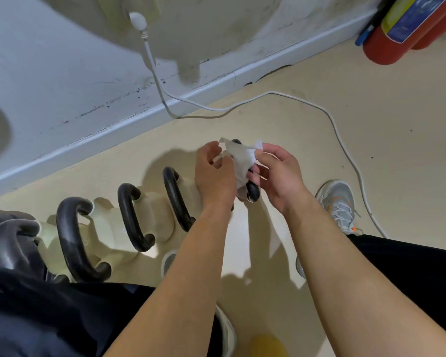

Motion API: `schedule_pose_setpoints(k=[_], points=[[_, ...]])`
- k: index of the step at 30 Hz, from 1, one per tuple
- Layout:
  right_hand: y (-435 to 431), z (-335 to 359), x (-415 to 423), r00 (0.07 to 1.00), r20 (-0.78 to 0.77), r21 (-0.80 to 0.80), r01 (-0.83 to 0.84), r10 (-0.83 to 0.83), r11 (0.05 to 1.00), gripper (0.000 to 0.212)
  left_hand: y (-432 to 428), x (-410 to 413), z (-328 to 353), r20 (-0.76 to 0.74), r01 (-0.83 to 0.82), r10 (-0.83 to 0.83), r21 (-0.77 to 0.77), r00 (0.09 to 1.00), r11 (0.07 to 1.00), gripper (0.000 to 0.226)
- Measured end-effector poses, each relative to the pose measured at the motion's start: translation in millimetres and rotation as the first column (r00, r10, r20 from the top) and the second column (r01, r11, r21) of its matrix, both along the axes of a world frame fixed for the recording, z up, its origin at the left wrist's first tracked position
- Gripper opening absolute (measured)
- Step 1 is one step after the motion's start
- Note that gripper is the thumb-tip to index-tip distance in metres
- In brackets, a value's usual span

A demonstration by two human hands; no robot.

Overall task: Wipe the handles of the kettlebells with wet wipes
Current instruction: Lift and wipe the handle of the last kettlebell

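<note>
Black trousers [49,318] fill the near edge, both bare forearms reaching out over the beige floor [307,155]. Cream kettlebells with black loop handles [152,215] sit in a row by the wall. Left grip [214,173] and right grip [278,173] both pinch a white wet wipe [240,158], draped over the far-right kettlebell's black handle [252,193].

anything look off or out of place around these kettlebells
The white cable trails loose across the floor from the wall plug and past the grey shoe, a likely trip risk. The kettlebells stand in a neat row.
</note>
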State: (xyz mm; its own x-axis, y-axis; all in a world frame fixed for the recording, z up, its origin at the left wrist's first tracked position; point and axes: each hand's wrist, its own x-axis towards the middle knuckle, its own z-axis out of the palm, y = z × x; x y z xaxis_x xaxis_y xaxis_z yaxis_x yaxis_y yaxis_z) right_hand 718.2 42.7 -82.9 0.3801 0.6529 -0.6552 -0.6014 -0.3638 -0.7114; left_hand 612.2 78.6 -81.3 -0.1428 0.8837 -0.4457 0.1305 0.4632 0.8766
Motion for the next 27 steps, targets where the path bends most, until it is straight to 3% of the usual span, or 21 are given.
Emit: schedule_pose_setpoints(k=[5,10,13,16,20,24,27], points=[[25.6,3.1,1.3,0.991,-0.11,-0.007,0.081,-0.081,0.997,0.021,25.5,0.7,-0.8,0.1,0.277,-0.274,-0.022,0.957,0.961,0.047],[31.5,-1.8,5.2,0.981,-0.121,0.029,0.155,-0.15,0.988,0.021,55.6,-2.3,-6.0,-0.094,0.378,-0.373,0.031,0.923,0.925,0.019],[22.2,-18.9,1.8,0.981,0.143,-0.08,0.141,-0.128,0.987,0.024,72.6,-4.6,-12.1,-0.234,0.415,-0.398,0.028,0.887,0.909,0.021],[9.8,-41.3,-15.9,0.894,0.447,-0.208,0.06,0.041,0.976,0.021,77.8,-1.3,-23.1,-0.309,0.541,-0.521,-0.028,0.796,0.841,0.019],[4.1,-53.2,-32.2,0.849,0.504,-0.265,-0.022,0.158,0.964,0.018,80.2,5.6,-33.6,-0.37,0.687,-0.643,-0.016,0.671,0.726,0.021],[4.5,-61.5,-40.0,0.736,0.625,-0.298,-0.083,0.26,0.951,0.038,81.5,18.0,-44.4,-0.431,0.799,-0.746,-0.088,0.507,0.595,0.019],[6.9,-68.7,-41.7,0.685,0.672,-0.334,-0.06,0.282,0.941,0.04,86.9,27.0,-47.5,-0.368,0.8,-0.78,-0.135,0.507,0.584,0.033]])
